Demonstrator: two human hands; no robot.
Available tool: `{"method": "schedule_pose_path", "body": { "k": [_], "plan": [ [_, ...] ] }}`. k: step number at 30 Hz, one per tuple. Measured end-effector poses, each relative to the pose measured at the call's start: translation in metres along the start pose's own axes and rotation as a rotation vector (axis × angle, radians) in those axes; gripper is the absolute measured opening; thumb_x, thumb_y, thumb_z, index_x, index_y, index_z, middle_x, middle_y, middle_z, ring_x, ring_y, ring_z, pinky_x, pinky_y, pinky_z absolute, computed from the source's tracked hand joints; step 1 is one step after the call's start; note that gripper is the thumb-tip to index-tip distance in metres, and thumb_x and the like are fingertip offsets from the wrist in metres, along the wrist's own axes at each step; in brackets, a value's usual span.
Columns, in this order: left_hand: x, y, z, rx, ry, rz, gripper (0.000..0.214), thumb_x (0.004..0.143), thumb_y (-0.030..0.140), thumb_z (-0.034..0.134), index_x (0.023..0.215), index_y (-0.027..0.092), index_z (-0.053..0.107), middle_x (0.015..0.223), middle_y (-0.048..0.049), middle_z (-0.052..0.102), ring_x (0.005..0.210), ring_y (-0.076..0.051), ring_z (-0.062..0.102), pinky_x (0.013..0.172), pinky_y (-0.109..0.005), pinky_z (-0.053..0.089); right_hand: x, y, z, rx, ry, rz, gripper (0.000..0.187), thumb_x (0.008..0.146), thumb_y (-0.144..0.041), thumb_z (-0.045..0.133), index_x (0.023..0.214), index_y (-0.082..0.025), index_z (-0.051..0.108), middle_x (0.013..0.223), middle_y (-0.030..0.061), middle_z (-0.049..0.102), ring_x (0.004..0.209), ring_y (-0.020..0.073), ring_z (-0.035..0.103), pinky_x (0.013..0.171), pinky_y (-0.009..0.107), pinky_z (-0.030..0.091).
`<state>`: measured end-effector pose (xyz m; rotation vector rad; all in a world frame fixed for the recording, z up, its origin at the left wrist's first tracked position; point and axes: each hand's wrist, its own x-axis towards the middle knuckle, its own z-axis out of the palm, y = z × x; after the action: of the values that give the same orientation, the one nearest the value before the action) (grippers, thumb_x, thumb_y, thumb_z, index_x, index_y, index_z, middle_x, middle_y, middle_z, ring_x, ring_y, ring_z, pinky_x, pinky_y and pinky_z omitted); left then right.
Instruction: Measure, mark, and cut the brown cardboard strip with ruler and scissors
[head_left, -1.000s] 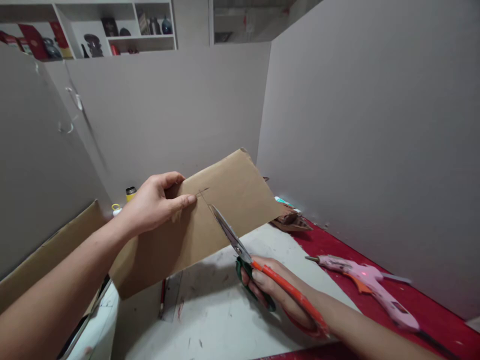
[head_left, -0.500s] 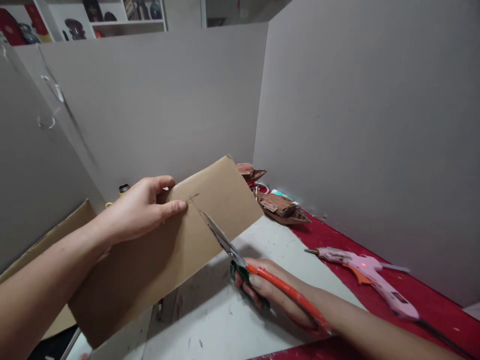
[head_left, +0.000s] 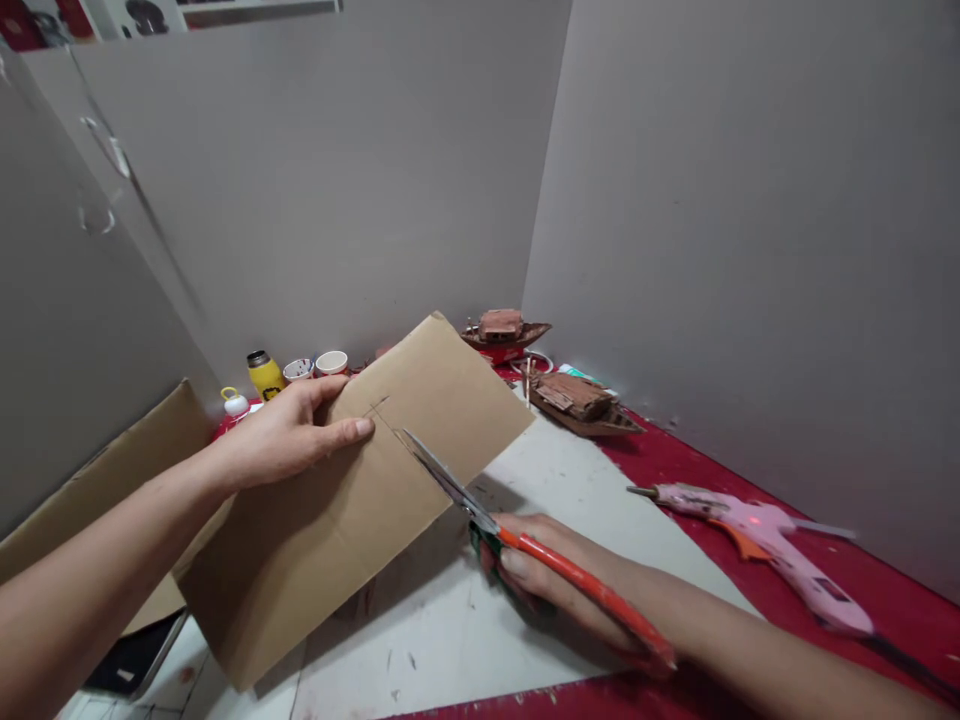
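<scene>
My left hand (head_left: pixel 307 432) grips a sheet of brown cardboard (head_left: pixel 442 390) by its far edge, thumb on top and fingers behind. The sheet is tilted above the table, and thin pencil lines cross near my thumb. My right hand (head_left: pixel 547 570) is closed around a pair of scissors (head_left: pixel 581 578) with one handle wrapped in red-orange and the other dark green. Their metal blades lie across the cardboard from its near edge, along the drawn line, with the tips a little short of my left thumb.
A pink glue gun (head_left: pixel 765 530) lies on the red tablecloth (head_left: pixel 682 460) at right. Two model boats (head_left: pixel 577 397) stand behind the cardboard. A yellow bottle (head_left: pixel 265 376) and paper cups (head_left: pixel 331 362) are at the back left. Another cardboard piece (head_left: pixel 112 480) leans at left. Grey partitions enclose the table.
The view has tipped downward, bringing the bottle, cups and more of the boats into sight. The cardboard's angle has turned slightly; both hands keep their holds.
</scene>
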<state>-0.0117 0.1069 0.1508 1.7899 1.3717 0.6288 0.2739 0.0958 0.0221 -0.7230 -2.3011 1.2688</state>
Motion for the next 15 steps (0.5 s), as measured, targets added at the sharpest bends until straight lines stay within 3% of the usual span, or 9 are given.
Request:
{"method": "schedule_pose_path", "body": {
  "k": [7, 15],
  "plan": [
    [-0.001, 0.000, -0.002, -0.059, -0.059, -0.030, 0.043, 0.080, 0.047, 0.072, 0.115, 0.024, 0.064, 0.103, -0.0073, 0.073, 0.089, -0.026, 0.070, 0.071, -0.036, 0.058, 0.001, -0.001, 0.005, 0.227, -0.020, 0.184, 0.067, 0.082, -0.085, 0.032, 0.077, -0.019, 0.048, 0.052, -0.0055, 0.040, 0.043, 0.0095, 0.038, 0.041, 0.022, 0.031],
    [-0.003, -0.024, 0.001, 0.101, 0.088, -0.039, 0.035, 0.077, 0.049, 0.071, 0.102, 0.024, 0.070, 0.087, -0.0056, 0.075, 0.072, -0.026, 0.070, 0.056, -0.032, 0.051, 0.003, 0.000, 0.014, 0.229, -0.004, 0.114, 0.060, 0.088, -0.076, 0.036, 0.074, -0.019, 0.050, 0.055, -0.0044, 0.041, 0.047, 0.0097, 0.038, 0.044, 0.023, 0.031]
  ]
}}
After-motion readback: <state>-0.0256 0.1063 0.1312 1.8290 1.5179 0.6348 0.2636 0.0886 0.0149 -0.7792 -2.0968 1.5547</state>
